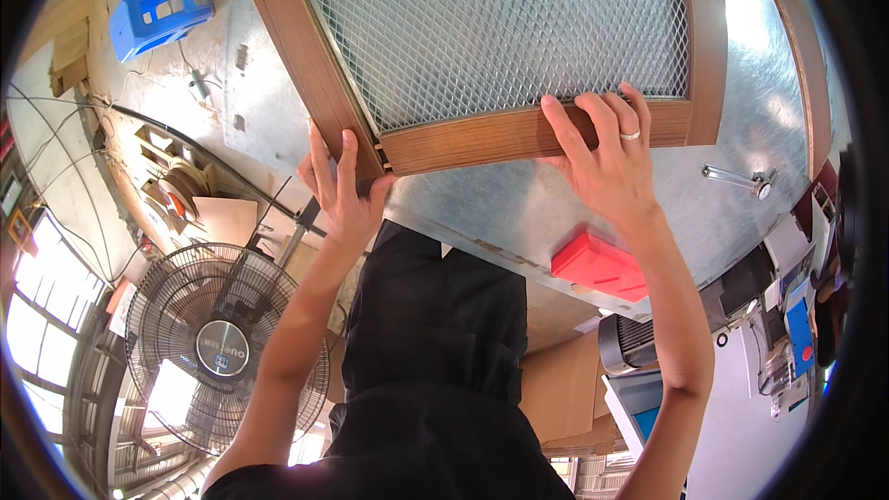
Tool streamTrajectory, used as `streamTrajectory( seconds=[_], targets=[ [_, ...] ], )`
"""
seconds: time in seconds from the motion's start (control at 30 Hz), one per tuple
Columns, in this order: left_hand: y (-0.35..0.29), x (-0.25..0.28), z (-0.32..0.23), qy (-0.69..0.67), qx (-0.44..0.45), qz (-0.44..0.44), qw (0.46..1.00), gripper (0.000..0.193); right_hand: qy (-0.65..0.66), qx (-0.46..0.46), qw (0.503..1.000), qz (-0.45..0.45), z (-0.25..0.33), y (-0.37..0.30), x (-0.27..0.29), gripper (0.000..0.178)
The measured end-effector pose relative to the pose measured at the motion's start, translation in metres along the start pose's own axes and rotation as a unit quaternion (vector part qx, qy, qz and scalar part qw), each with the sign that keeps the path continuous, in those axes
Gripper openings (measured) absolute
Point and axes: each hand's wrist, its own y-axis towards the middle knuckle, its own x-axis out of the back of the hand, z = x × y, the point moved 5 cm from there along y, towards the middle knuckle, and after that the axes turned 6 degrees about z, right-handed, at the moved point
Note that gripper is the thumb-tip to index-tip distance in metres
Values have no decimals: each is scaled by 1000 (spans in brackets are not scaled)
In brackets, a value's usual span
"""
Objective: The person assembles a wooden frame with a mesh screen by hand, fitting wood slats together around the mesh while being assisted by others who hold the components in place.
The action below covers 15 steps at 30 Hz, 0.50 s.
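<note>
A brown wooden door frame lies on the metal table (519, 213), around a glass pane (500, 28) with a diamond pattern. At its near left corner, a narrow dark gap shows between the left side piece (294, 42) and the near rail (463, 145). My left hand (341, 199) is closed over the end of that side piece, fingers on top and thumb by the corner. Farther right, my right hand (607, 162), with a ring on one finger, grips the near rail. Its fingers bend over the wood toward the glass; the thumb's underside is hidden.
A red plastic box (600, 266) sits at the table's near edge. A metal fitting with a rod (736, 179) lies to the right. A blue plastic stool-like object (162, 11) is at far left. Below it stands a large fan (222, 347); cardboard (560, 389) is under the table.
</note>
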Motion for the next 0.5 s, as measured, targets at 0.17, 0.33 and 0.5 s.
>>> streamTrajectory(
  seconds=[0.17,0.33,0.5],
  targets=[
    [2,-1,0,5,0,3,1000,73,0,-8,1000,-2,-5,-1,2,76],
    [1,2,-1,1,1,3,1000,76,-4,4,1000,-7,-8,2,10,72],
    [-26,-13,14,-19,64,72,995,93,1,12,1000,17,0,-2,-3,64]
  ],
)
